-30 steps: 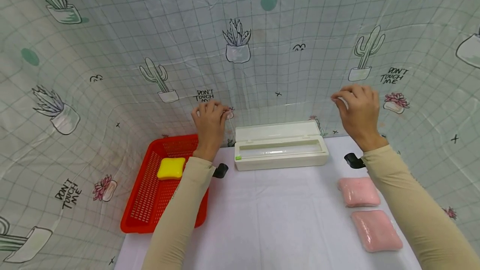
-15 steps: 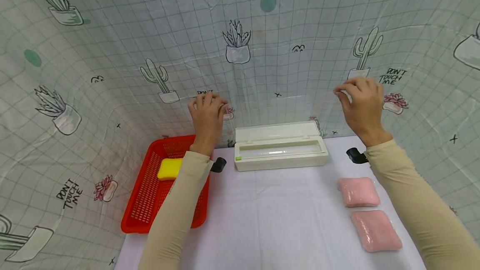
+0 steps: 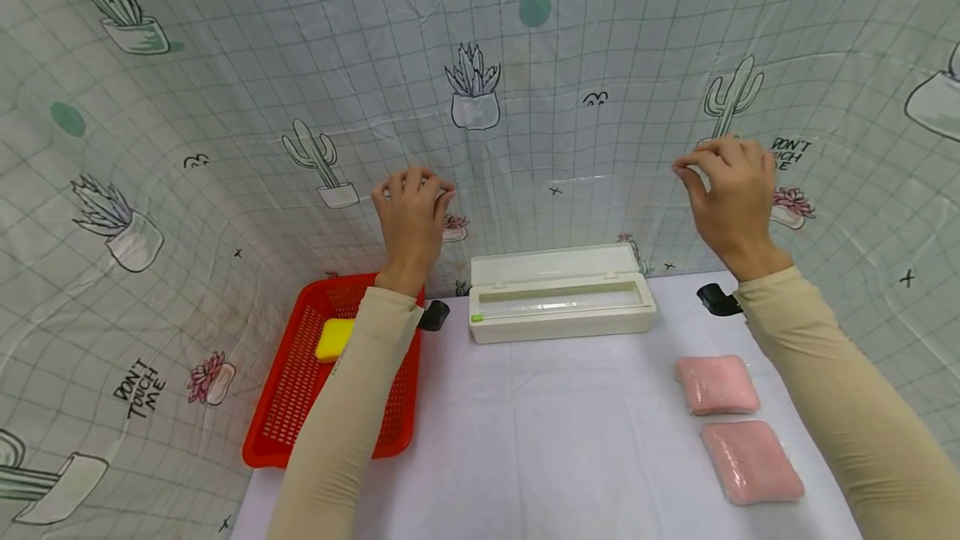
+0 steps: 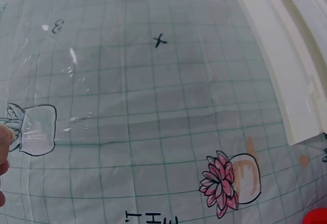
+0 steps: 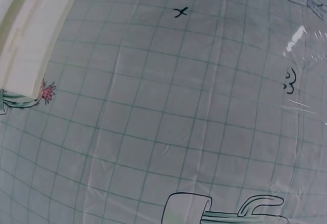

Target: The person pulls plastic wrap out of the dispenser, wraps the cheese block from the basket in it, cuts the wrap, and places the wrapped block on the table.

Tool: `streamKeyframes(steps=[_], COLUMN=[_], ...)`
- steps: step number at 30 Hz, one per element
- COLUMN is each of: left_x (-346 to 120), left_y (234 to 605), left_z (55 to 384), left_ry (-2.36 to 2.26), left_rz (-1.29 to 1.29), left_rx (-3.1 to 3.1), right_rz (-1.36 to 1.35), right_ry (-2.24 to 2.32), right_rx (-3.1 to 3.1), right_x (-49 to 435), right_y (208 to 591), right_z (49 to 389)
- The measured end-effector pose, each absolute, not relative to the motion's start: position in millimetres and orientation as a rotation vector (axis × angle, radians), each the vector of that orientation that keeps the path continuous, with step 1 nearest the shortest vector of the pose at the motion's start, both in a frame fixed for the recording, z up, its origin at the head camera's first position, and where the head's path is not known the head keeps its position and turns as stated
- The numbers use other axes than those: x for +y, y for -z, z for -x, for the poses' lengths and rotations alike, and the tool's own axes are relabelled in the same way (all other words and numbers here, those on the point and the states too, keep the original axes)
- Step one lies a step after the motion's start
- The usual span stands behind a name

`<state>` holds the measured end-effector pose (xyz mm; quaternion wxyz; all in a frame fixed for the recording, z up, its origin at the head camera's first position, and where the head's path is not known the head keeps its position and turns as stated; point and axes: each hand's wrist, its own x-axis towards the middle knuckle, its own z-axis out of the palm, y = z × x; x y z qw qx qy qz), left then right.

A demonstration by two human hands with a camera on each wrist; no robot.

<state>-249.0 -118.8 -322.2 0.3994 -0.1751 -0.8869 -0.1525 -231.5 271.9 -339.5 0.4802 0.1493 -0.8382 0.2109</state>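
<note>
Clear cling film [image 3: 581,179] spans the space between my raised hands, showing mainly as glints and a faint edge. My left hand [image 3: 410,219] pinches its left side, and my right hand [image 3: 729,198] pinches its right side between thumb and fingertips. Below the film stands a white cling film dispenser [image 3: 562,325], lid up, with a clear roll inside and a green tab at its left end. In the left wrist view, shiny streaks mark the film [image 4: 72,55] near my fingertips [image 4: 4,142]. Similar streaks on the film [image 5: 295,40] appear in the right wrist view.
A red plastic basket [image 3: 273,390] stands at the left, partly behind my left forearm, holding a yellow block [image 3: 334,340]. Two pink packets in clear wrap [image 3: 717,384] lie beside my right forearm. A cactus-print sheet [image 3: 540,90] hangs behind the white-covered table [image 3: 540,432].
Both hands have risen away from the dispenser, the right one drifting slightly right and the left slightly left, with the film still pinched. Dispenser, basket and packets have stayed put.
</note>
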Motion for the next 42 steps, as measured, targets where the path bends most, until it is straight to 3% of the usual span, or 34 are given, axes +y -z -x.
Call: streamKeyframes(steps=[34,42], left_x=[-118,-119], left_y=[283,284], left_z=[254,242], left_ry=[0.370,0.423], left_rz=[0.465,0.491], left_rx=[-2.189,-2.168], right_rz=[-0.309,-0.376], right_ry=[-0.567,-0.596], right_rx=[-1.939,-1.888], right_x=[269,270], right_y=[302,301], right_z=[238,224])
